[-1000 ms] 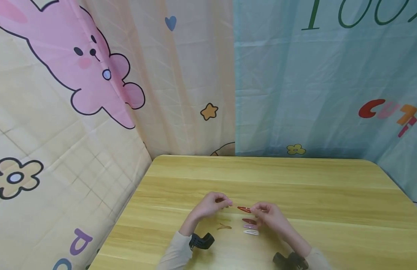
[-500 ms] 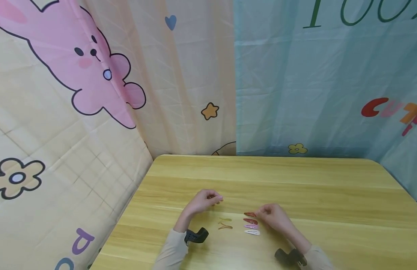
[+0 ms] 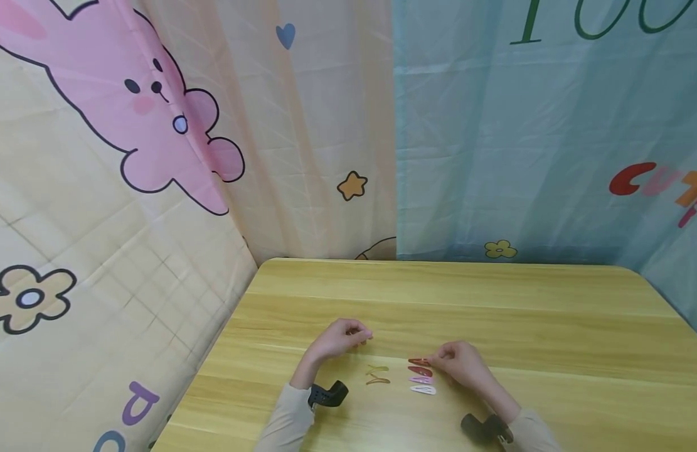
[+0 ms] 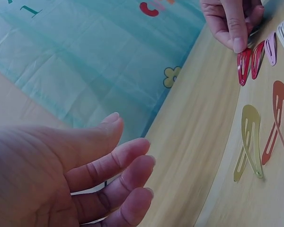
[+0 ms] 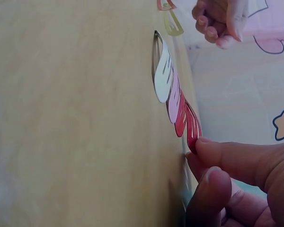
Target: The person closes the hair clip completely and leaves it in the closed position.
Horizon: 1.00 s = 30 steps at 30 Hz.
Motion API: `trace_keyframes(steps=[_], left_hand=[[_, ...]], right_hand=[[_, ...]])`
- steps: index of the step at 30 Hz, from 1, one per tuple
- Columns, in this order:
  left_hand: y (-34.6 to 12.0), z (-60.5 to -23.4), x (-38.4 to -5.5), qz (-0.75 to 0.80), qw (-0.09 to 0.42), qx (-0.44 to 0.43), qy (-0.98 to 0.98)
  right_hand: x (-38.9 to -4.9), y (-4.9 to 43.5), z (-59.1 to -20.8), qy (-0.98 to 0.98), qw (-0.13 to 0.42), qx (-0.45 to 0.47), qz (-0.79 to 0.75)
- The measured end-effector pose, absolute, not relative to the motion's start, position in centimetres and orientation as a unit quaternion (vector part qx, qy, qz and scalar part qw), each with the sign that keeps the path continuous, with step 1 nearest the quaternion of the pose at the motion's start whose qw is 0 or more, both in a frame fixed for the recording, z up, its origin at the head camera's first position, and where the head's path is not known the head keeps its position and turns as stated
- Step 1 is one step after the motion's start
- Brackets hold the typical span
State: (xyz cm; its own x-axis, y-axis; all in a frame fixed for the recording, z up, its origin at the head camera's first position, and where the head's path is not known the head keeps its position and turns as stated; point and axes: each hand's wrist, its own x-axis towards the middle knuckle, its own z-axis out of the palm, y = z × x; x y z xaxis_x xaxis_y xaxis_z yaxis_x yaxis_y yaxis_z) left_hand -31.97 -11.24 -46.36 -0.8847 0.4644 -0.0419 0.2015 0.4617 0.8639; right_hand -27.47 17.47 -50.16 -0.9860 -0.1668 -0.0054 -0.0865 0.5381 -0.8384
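In the head view my right hand (image 3: 462,364) pinches a red snap hair clip (image 5: 192,126) by its wide end between thumb and finger. That clip is at the far end of a column, beside a second red hair clip (image 3: 420,371), a pink hair clip (image 3: 421,380) and a white hair clip (image 3: 423,390). My left hand (image 3: 338,339) hovers to the left, fingers loosely bent and holding nothing. Nearest it on the table are a yellow hair clip (image 4: 250,127) and an orange-brown hair clip (image 4: 279,113), both sprung apart into a V shape.
The wooden table (image 3: 495,301) stretches out beyond and to both sides of the hands. Behind it hangs a printed curtain (image 3: 467,157), with another cloth (image 3: 100,238) along the left. Each wrist wears a dark camera mount (image 3: 329,394).
My right hand has brought the red hair clip nearer to the column, lining it up with the others. My left hand has drawn back to the left, away from that clip.
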Motion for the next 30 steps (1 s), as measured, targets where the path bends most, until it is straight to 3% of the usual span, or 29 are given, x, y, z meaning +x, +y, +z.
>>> trace_keyframes(steps=[14, 30], left_hand=[[-11.9, -46.6, -31.6, 0.407, 0.137, 0.206, 0.879], [-11.3, -47.7, -31.5, 0.355, 0.167, 0.243, 0.887]], right_hand=[[-27.8, 17.8, -49.5, 0.869, 0.056, -0.067, -0.487], [-27.3, 17.5, -48.4, 0.860, 0.036, -0.069, -0.504]])
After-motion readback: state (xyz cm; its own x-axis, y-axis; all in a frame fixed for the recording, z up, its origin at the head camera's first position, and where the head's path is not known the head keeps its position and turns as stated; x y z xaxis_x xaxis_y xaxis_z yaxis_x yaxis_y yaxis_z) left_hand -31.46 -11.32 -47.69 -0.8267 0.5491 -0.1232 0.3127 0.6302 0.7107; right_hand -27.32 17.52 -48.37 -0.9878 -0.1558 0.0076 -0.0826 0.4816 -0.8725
